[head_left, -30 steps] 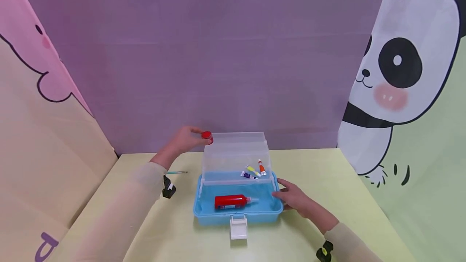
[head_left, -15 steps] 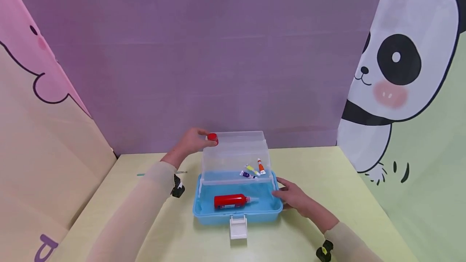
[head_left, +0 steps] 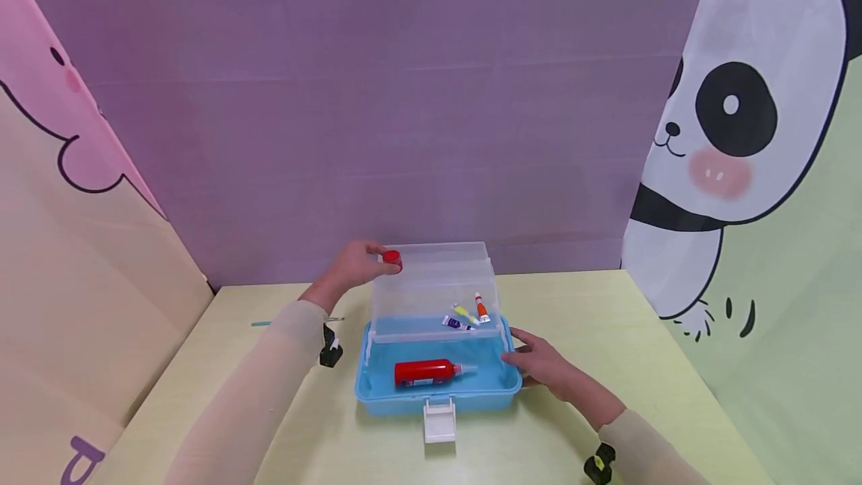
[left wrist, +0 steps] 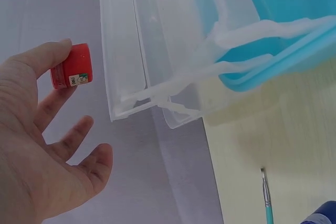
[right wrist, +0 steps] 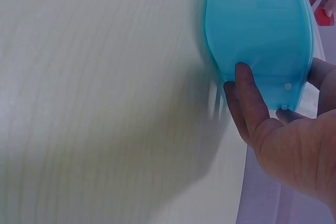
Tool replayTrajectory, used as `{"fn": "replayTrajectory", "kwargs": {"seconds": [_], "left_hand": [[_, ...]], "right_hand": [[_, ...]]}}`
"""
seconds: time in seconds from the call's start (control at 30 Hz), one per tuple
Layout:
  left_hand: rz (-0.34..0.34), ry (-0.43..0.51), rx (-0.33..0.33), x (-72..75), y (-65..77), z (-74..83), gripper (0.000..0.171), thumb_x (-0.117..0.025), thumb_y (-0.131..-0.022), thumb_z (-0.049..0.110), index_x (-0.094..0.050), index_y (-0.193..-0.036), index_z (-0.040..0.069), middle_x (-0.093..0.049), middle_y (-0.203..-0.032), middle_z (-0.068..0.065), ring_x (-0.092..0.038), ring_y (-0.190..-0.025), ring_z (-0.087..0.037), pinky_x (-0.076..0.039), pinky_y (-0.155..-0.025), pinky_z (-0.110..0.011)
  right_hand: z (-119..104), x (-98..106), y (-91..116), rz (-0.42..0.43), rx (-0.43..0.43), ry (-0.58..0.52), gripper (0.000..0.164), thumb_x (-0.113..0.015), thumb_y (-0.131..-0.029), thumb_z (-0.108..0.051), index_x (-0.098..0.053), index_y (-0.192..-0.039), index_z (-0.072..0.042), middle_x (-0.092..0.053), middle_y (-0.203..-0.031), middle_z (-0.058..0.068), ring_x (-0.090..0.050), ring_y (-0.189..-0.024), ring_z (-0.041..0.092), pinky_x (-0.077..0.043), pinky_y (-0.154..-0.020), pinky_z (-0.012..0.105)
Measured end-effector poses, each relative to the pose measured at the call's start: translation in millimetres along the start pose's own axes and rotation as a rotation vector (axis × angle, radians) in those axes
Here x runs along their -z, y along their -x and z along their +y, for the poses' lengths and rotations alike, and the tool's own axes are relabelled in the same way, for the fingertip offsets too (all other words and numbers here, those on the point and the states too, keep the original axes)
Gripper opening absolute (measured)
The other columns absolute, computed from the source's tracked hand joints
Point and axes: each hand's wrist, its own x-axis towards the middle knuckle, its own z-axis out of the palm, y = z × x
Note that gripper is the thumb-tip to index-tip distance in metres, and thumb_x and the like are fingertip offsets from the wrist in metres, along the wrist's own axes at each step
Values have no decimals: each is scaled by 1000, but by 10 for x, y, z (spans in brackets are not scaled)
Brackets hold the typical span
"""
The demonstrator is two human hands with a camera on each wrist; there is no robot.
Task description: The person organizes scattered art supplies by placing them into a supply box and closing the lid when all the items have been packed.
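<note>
My left hand (head_left: pixel 353 266) pinches a small red paint jar (head_left: pixel 393 261) between thumb and fingers, beside the upper left edge of the raised clear lid (head_left: pixel 438 264). A small printed label shows on the jar in the left wrist view. My right hand (head_left: pixel 547 367) grips the right end of the light blue plastic box (head_left: pixel 471 401), thumb at the rim and fingers against the outer wall. Inside the box lies a red squeeze bottle (head_left: pixel 424 372) with a clear nozzle. Orange (head_left: pixel 483 308), yellow (head_left: pixel 465 313) and purple (head_left: pixel 457 323) paint tubes sit in the clear tray section.
A teal-handled paintbrush (left wrist: pixel 268 203) lies on the table (head_left: pixel 572 313) left of the box, partly behind my left arm. Near it, a dark blue container (left wrist: pixel 324 213) is cut off by the left wrist view's corner. The box's white latch (head_left: pixel 440 422) hangs at the front.
My left hand has moved right with the red paint jar, to the lid's upper left corner, then slightly lower. My right hand stays on the box.
</note>
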Motion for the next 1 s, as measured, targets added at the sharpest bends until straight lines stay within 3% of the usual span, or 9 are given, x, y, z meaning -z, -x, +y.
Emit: {"fn": "replayTrajectory", "kwargs": {"seconds": [0.27, 0.47, 0.73, 1.0], "left_hand": [[-19, -26, -21, -12, -12, -99, 57, -77, -81, 33, -61, -128, 5, -47, -139, -18, -43, -124, -39, -50, -90, -53], [-27, -12, -24, 40, 34, -186, 64, -71, -85, 41, -54, -136, 5, -43, -143, -19, -40, -129, -41, -44, -95, -58], [-26, -7, -2, 181, 176, -425, 64, -65, -89, 46, -53, -137, 6, -41, -144, -19, -41, -128, -42, -43, -95, -60], [-17, -118, -46, 306, 338, -720, 54, -62, -93, 41, -58, -130, 3, -50, -137, -22, -44, -125, -44, -44, -94, -59]], "right_hand": [[-12, 1, 9, 7, -1, 3, 67, -69, -90, -18, -37, -148, -5, -53, -127, 26, -63, -99, 37, -57, -70, 48], [1, -1, -4, 2, 3, 5, 67, -69, -91, -18, -37, -148, -4, -53, -126, 27, -64, -98, 37, -57, -70, 48], [20, -12, -3, -4, 0, 6, 67, -69, -91, -18, -37, -148, -5, -53, -127, 26, -63, -99, 37, -57, -71, 48], [1, 18, -4, -6, 11, -5, 68, -69, -90, -19, -37, -148, -5, -55, -124, 24, -64, -96, 34, -58, -70, 47]]}}
